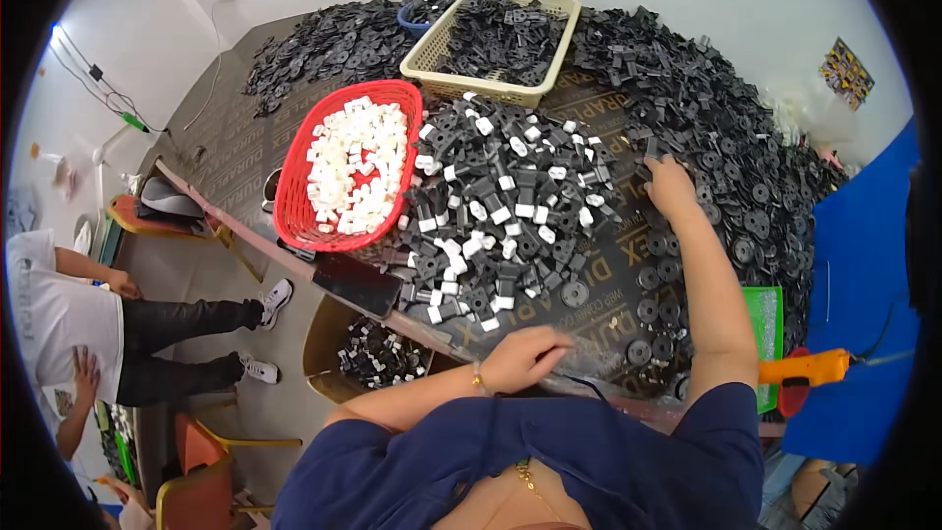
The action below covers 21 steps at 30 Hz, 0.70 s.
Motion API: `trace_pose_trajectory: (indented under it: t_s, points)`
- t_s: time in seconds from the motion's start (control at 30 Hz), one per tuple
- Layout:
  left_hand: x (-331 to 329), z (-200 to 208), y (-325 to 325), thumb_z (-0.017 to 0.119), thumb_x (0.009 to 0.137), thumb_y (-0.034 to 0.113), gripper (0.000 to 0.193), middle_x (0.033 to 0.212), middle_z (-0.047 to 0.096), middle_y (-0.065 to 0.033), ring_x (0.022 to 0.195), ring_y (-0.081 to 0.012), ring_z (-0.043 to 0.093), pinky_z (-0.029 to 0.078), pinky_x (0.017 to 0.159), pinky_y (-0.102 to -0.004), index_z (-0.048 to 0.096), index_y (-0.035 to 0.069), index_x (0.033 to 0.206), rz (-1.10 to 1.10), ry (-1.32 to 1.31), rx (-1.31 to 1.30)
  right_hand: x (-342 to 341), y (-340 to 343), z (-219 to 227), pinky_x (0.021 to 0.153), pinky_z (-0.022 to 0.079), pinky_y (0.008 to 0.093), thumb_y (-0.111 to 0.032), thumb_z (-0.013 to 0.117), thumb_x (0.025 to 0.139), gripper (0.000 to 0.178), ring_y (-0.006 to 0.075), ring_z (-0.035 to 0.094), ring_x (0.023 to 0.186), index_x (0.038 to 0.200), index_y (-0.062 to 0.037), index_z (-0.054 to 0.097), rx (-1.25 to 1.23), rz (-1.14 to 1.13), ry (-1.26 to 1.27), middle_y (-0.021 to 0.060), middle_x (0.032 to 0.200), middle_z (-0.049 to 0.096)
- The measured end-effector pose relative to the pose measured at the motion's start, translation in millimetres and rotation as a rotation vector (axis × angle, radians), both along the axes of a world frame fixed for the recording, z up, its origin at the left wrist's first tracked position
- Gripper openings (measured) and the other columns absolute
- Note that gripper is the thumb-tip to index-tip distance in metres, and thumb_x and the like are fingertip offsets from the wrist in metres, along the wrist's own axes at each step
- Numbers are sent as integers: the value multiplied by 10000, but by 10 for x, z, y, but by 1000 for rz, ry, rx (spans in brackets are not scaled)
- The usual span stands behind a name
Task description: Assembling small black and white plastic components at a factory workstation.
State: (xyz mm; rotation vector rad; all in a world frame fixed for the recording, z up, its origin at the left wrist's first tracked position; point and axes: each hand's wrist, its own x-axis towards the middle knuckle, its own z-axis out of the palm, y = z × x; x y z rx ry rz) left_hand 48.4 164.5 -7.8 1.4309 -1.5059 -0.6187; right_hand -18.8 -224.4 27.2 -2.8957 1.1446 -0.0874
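My right hand (671, 186) reaches forward to the edge of a large heap of black plastic parts (731, 137). Its fingers close on a black plastic part (652, 147) there. Near the table's front edge is my left hand (522, 358), its fingers curled in and partly blurred; whatever they may hold is hidden. Ahead of it spreads a pile of black parts with white caps (500, 206). To the left of that pile stands a red basket (287, 198) of small white caps (355, 162).
A cream basket (559, 39) of black parts stands at the back, beside a blue basket (407, 24). A dark phone (355, 283) lies on the front edge, above a box (324, 344) of capped parts. At right are a green tray (765, 319) and an orange tool (807, 368). Another person (78, 324) stands left.
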Motion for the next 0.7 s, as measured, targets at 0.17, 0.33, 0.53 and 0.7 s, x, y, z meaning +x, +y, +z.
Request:
trace_pose_trajectory:
  t_s: [0.17,0.33,0.53,0.7]
  points:
    - [-278,515,-380,636,917,110,308,1163,612,-127,994,-276,638,516,862,-383,622,54,1220,-72,98,-135,-421,97,-198,907,499,451,-56,725,779,408,387,595,1080,1180,-39,653,-57,62,-423,171,1153,626]
    - [-279,611,-1029,666,847,70,506,1447,415,-248,1341,-430,418,352,1126,-461,541,61,1337,228,-151,-326,-744,735,213,923,494,408,-41,675,749,335,359,622,1033,1083,-27,686,-1,200,-665,164,1078,668]
    - [-209,320,-1344,682,914,141,487,1265,618,-208,1108,-190,639,519,907,-336,528,-25,1344,33,229,304,-1200,1501,406,976,469,419,46,651,733,574,349,571,1081,1292,-41,558,53,360,-632,146,1168,641]
    - [-503,57,-1311,696,893,26,524,1147,641,-135,910,-161,659,541,810,-267,454,-22,1354,71,642,-14,-1324,1566,306,955,484,408,66,662,739,614,324,570,1084,1330,-52,543,188,377,-613,134,1156,641]
